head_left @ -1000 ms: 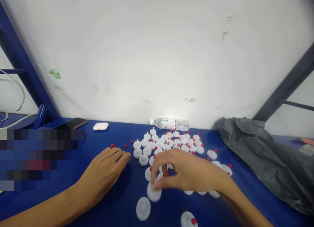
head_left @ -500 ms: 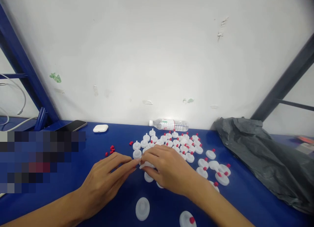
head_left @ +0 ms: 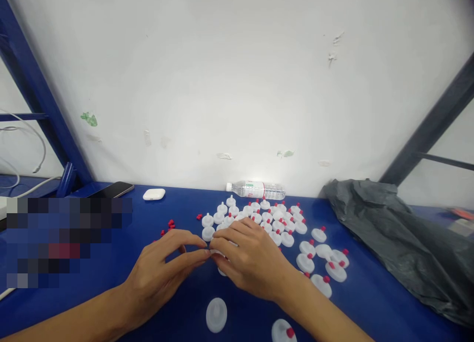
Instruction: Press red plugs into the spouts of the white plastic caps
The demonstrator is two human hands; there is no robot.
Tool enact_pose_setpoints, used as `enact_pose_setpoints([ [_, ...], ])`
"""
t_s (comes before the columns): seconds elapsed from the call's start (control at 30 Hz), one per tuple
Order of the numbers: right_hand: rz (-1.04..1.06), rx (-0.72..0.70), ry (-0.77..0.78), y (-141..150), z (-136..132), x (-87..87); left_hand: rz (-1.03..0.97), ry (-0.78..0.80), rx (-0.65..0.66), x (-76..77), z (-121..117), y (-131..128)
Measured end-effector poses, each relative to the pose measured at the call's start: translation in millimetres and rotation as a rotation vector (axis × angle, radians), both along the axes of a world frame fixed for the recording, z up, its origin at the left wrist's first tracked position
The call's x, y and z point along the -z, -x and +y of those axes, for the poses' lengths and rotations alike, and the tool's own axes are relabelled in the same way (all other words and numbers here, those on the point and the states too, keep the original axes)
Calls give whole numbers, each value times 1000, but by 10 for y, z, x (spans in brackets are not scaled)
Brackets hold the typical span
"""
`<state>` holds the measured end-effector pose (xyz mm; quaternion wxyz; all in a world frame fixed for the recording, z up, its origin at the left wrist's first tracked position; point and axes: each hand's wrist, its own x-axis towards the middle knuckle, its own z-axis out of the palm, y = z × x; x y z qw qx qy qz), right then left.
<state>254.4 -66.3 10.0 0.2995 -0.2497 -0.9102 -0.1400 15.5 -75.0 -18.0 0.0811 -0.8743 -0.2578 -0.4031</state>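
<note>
Hands nearly meet in your head view, low and just inside the middle. Your right hand [head_left: 248, 260] has its fingers closed on a white plastic disc [head_left: 218, 253], mostly hidden under them. Your left hand [head_left: 157, 267] holds its thumb and forefinger close together, tips right at that disc's edge; you cannot tell from here whether they pinch anything.

Take the clock from where your fingertips meet. Toward 12 o'clock, uncapped discs [head_left: 208, 234] lie on the blue bench [head_left: 177, 302], their small spouts upward. At 2 o'clock is a dense cluster of red-capped discs [head_left: 287, 239], and more are scattered toward 3 o'clock, one of them a single disc [head_left: 323, 251] with no red cap in sight. A loose disc [head_left: 217, 315] lies at 6 o'clock, and another with a red cap, the lower disc [head_left: 281, 330], at 4 o'clock, cut by the view's edge.

Loose red caps [head_left: 171, 224] sit near 10 o'clock, with a few at 11. Beyond them, also around 10, are a white earbud case [head_left: 154, 194] and a phone [head_left: 116, 189]. A clear bottle [head_left: 255, 189] lies on its side at 1 o'clock by the wall [head_left: 237, 95], and a dark plastic bag [head_left: 385, 233] sprawls at 3 o'clock.
</note>
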Motion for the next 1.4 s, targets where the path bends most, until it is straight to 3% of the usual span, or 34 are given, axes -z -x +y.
enact_pose_setpoints([
  [0.3, 43, -47, -70, -1, 1, 3, -64, 115, 88, 13, -31, -26],
  [0.47, 47, -90, -145, -12, 0, 6, -249, 435, 71, -68, -86, -101],
  [0.57, 70, -116, -245, 18, -61, -32, -232, 564, 78, -5, -116, -53],
  [0.73, 49, -165, -369, 45, -156, -96, -257, 635, 157, 168, -164, 32],
  [0.83, 7, -195, -371, 32, -163, -88, -296, 708, 186, 126, -183, -23],
  [0.93, -10, -221, -368, 25, -150, -55, -231, 734, 131, 38, -184, -101],
  [1.1, -22, -192, -359, 34, -110, -31, -227, 677, 97, 39, -143, -88],
  [1.17, 28, -163, -268, 2, -79, -74, -233, 652, 105, 50, -118, -48],
  [1.23, 150, -125, -74, -82, -39, -174, -201, 652, 124, 29, -90, -25],
  [1.3, 279, -69, 237, -220, 5, -331, -138, 574, 40, -21, -54, -27],
  [1.4, 314, 26, 770, -485, 67, -593, 39, 309, -93, -91, 24, -51],
])
